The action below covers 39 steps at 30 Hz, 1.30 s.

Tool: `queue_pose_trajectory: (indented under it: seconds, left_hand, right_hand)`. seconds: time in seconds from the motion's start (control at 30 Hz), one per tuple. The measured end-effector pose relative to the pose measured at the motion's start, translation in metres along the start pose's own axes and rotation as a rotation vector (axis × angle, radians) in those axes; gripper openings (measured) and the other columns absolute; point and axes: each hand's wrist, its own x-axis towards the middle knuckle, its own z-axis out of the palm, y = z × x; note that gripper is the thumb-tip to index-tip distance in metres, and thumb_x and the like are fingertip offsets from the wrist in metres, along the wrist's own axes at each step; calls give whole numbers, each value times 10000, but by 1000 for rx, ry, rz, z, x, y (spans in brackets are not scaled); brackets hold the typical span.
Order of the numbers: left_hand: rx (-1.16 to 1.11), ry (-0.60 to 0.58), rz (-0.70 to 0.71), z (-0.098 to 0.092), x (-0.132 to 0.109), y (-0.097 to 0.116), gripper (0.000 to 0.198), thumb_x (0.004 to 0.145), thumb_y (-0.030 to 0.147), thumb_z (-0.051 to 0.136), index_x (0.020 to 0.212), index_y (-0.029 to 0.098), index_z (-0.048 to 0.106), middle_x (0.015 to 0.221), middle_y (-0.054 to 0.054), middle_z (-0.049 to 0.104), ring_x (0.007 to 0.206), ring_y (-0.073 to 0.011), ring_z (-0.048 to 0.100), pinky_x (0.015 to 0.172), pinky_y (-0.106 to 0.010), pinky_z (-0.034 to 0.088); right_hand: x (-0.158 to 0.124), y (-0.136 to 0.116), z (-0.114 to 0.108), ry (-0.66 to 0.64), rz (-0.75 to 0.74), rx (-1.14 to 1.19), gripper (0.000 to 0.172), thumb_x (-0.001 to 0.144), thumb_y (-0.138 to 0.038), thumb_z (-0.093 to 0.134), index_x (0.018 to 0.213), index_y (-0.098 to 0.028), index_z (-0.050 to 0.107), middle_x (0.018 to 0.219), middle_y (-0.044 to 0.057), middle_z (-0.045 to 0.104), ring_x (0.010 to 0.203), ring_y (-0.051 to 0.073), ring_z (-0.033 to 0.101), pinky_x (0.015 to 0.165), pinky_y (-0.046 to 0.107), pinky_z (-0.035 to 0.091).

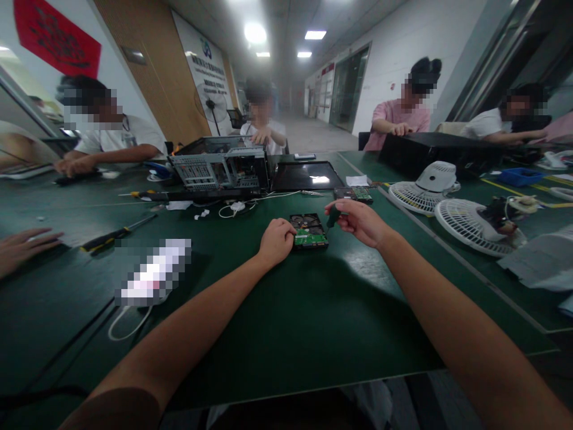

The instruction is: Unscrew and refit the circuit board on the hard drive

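Observation:
A hard drive (308, 230) lies on the green table with its circuit board side up; the green board shows along the near edge. My left hand (276, 242) is closed against the drive's left edge, its fingers curled and holding it on the tabletop. In my right hand (358, 220) is a screwdriver (333, 216) with a dark green handle, gripped between thumb and fingers. The screwdriver points down at the drive's right edge; I cannot tell whether its tip touches a screw.
Behind the drive are another hard drive (356, 194), a dark flat panel (308, 175) and an open computer case (219, 167). Left lie a yellow-black screwdriver (107, 237) and a blurred-out phone (154, 275). Fan parts (470, 224) stand right. A neighbour's hand (29, 248) rests far left; several people sit around.

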Motion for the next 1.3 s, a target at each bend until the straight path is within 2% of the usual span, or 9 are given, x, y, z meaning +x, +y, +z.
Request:
queue_pose_trajectory:
  seconds: [0.17,0.27,0.47,0.7,1.03,1.3]
  left_hand:
    - [-2,7,5,-1,-1,0,226,848,62,538,846,208,711,983,-67,676,1003,-248,595,931,-411,513]
    - [0,2,-1,-1,-1,1,231,851,65,534,844,214,711,991,-68,677,1012,-251,597,934,-416,512]
    - [-3,0,0,-2,0,3,235,835,57,538,839,218,709,978,-67,680,1006,-254,597,927,-420,514]
    - [-4,-8,-6,-5,-1,5,232,851,66,531,839,217,706,985,-71,677,1010,-258,599,915,-425,517]
    - [-3,-6,-1,-1,-1,1,230,842,67,540,854,216,713,985,-64,681,1022,-252,598,959,-423,503]
    - [-2,-11,2,-4,0,3,235,853,66,535,857,218,714,989,-70,682,1009,-254,599,918,-416,517]
  right_hand:
    - [0,1,0,13,-19,6,192,844,-349,661,930,-180,685,950,73,686,592,100,420,461,253,241]
    - [-1,1,1,-10,-7,34,174,848,-360,661,907,-200,627,961,77,710,568,104,419,459,264,228]
    - [-1,0,-1,-43,50,59,275,886,-411,616,1091,-232,649,965,64,680,540,102,414,442,267,205]
    - [0,2,-1,-48,59,72,280,885,-440,617,1036,-210,667,1027,85,675,545,96,427,422,265,182]
    - [1,1,1,-36,100,177,251,880,-423,597,979,-195,631,1001,107,690,572,124,469,437,262,291]
    - [2,2,0,-28,115,199,229,904,-410,585,963,-194,635,1000,116,691,601,138,512,446,261,327]
